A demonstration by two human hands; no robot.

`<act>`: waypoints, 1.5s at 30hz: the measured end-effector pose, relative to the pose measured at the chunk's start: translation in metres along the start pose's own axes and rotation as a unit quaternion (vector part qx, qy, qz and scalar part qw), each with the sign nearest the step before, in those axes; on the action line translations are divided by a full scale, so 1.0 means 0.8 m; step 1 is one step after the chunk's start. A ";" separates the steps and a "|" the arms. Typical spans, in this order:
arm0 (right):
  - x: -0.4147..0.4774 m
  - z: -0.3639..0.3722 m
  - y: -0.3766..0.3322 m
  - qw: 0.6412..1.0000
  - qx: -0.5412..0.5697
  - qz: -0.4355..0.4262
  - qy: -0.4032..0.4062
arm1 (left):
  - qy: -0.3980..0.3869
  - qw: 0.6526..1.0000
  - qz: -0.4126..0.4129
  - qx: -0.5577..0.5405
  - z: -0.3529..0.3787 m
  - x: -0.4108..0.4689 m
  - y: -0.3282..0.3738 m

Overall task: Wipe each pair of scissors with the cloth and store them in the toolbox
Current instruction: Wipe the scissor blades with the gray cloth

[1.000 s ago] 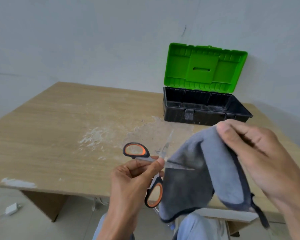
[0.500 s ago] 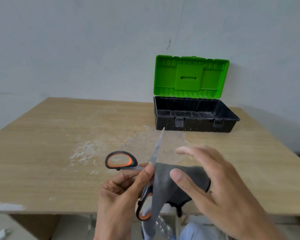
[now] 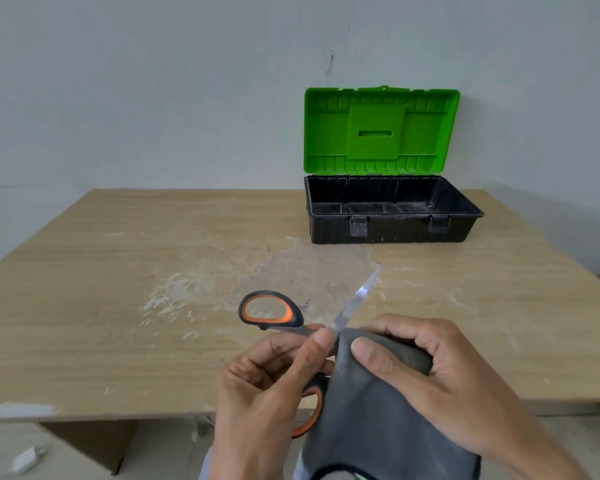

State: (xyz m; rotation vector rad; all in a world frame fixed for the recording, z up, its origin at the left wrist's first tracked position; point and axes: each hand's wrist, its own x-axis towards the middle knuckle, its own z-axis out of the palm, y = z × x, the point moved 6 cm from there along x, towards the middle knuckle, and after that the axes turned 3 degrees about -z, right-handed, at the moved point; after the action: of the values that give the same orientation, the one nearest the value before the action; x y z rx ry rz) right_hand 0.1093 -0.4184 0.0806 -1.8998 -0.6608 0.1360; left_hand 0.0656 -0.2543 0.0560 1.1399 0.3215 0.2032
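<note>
One pair of scissors (image 3: 356,298), near side of the toolbox (image 3: 392,230) — right hand (image 3: 447,382) now clamps the cloth (image 3: 371,410) round the blade, left hand (image 3: 267,386) grips the pivot; wiping looks underway.

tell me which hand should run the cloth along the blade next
Right. The right hand grips the cloth at the foot of the bare blade, so it can likely slide along it; the left hand is busy holding the scissors.

I record orange-and-black scissors (image 3: 356,298) held open, one blade under the grey cloth (image 3: 368,420), beyond them the black toolbox (image 3: 392,234) with its green lid up.
</note>
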 end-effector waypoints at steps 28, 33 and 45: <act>0.000 -0.024 0.001 0.994 -0.054 -0.089 0.035 | 0.006 0.998 0.014 0.060 0.006 -0.008 0.029; -0.002 -0.025 -0.002 0.993 -0.052 -0.072 0.072 | 0.002 0.995 0.045 0.094 0.004 -0.007 0.036; -0.019 -0.010 0.008 1.000 -0.010 -0.016 0.021 | 0.011 1.000 0.014 0.025 0.000 -0.011 0.020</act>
State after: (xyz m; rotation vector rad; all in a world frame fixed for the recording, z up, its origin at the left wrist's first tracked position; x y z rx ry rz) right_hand 0.1023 -0.4340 0.0751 -1.9046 -0.6668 0.0684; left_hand 0.0573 -0.2506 0.0721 1.1932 0.3329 0.2334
